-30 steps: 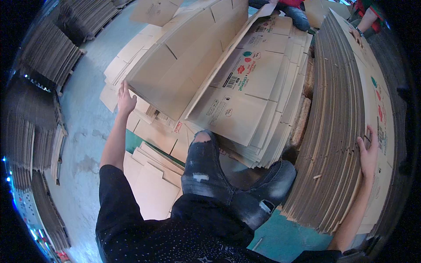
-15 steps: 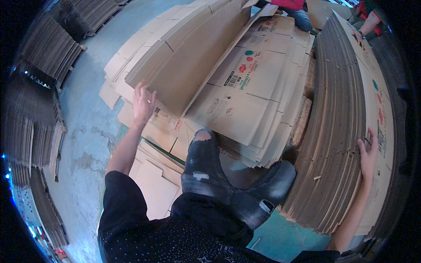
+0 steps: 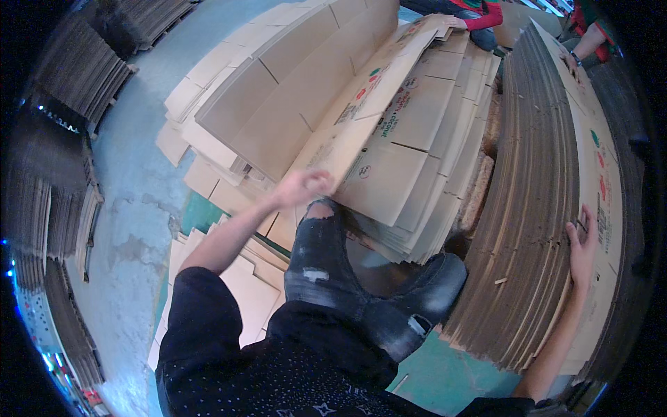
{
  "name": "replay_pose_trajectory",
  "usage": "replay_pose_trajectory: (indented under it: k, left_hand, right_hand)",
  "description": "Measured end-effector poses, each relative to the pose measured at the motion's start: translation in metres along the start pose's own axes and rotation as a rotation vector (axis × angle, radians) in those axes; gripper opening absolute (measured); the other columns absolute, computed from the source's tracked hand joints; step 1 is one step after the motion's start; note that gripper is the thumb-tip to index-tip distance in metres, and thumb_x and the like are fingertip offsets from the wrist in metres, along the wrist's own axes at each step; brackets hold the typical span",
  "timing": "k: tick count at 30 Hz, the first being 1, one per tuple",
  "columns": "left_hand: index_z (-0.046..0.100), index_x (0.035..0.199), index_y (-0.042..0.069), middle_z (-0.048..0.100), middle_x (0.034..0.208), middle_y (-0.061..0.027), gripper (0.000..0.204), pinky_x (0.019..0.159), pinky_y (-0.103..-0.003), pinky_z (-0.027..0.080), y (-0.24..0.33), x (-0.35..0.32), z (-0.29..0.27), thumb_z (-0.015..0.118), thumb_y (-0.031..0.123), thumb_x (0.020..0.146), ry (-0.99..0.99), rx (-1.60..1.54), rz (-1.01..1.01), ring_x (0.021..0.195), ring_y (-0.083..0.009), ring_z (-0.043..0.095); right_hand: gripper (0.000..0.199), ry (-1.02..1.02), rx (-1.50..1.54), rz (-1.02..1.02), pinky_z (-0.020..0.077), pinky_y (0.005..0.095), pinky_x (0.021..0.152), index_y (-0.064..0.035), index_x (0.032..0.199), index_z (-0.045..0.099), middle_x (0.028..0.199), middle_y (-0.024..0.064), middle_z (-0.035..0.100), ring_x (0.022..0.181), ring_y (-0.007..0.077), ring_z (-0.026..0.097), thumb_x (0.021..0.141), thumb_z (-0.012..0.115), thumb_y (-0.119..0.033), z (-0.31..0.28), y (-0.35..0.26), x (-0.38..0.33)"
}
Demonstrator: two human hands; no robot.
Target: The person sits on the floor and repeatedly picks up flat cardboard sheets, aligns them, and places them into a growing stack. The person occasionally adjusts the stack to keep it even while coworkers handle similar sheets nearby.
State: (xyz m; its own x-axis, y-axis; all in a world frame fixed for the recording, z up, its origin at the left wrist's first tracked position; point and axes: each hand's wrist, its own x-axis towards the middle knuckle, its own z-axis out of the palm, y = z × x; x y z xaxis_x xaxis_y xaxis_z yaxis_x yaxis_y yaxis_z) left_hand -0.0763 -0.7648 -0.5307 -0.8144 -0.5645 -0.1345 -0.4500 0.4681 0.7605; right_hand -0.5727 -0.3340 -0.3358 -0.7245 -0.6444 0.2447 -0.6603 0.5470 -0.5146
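Note:
My left hand point(image 3: 306, 187) is closed at the near corner of a printed cardboard sheet point(image 3: 368, 87), slightly blurred. That sheet stands tilted up between the upright brown sheets point(image 3: 278, 97) on the left and a flat stack of cardboard sheets point(image 3: 396, 181). At its far end, a co-worker's hand point(image 3: 455, 23) in a red sleeve touches it. On the right, my right hand point(image 3: 582, 254) lies with fingers spread against the top sheet point(image 3: 599, 208) of a tall cardboard stack point(image 3: 531, 201), holding nothing.
Another person's hand point(image 3: 570, 59) rests on the tall stack's far end. Loose cardboard pieces point(image 3: 246, 288) lie beside my left leg. More cardboard piles point(image 3: 76, 62) stand along the left, across the bluish floor point(image 3: 139, 215). My knees are between the two near stacks.
My left hand has moved right, from the upright sheets' edge to the printed sheet's near corner. That sheet has tilted up and left off the flat stack. My right hand stays put.

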Motion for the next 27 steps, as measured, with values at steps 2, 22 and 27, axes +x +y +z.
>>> replay_pose_trajectory:
  k: [2, 22, 27]
  left_hand:
    - [0.064, 0.121, 0.003, 0.065, 0.122, -0.0206, 0.043, 0.100, -0.044, 0.048, -0.024, 0.008, -0.050, 0.062, 0.037, 0.093, 0.309, 0.208, -0.116, 0.112, -0.0352, 0.062]
    - [0.029, 0.152, 0.001, 0.020, 0.162, -0.0140, 0.077, 0.118, -0.058, 0.021, -0.054, -0.044, -0.117, 0.061, 0.020, 0.084, 0.802, 1.083, -0.331, 0.150, -0.0325, 0.019]
    - [0.031, 0.150, -0.002, 0.025, 0.160, -0.0137, 0.075, 0.117, -0.056, 0.025, -0.042, -0.048, -0.105, 0.061, 0.022, 0.086, 0.740, 0.983, -0.240, 0.146, -0.0317, 0.028]
  right_hand:
    - [0.055, 0.006, -0.031, 0.006, 0.0262, 0.0393, 0.118, -0.0034, 0.145, 0.044, 0.151, 0.0166, 0.043, 0.142, 0.0286, 0.037, 0.094, 0.065, -0.012, 0.000, 0.003, 0.001]
    - [0.057, 0.006, -0.017, -0.011, 0.0276, 0.0396, 0.118, -0.0039, 0.145, 0.044, 0.150, 0.0168, 0.044, 0.141, 0.0289, 0.039, 0.093, 0.064, -0.010, 0.000, 0.003, 0.000]
    - [0.055, 0.001, 0.045, -0.012, 0.0269, 0.0386, 0.118, -0.0036, 0.145, 0.045, 0.150, 0.0159, 0.044, 0.142, 0.0284, 0.038, 0.094, 0.064, -0.011, -0.001, 0.002, 0.000]
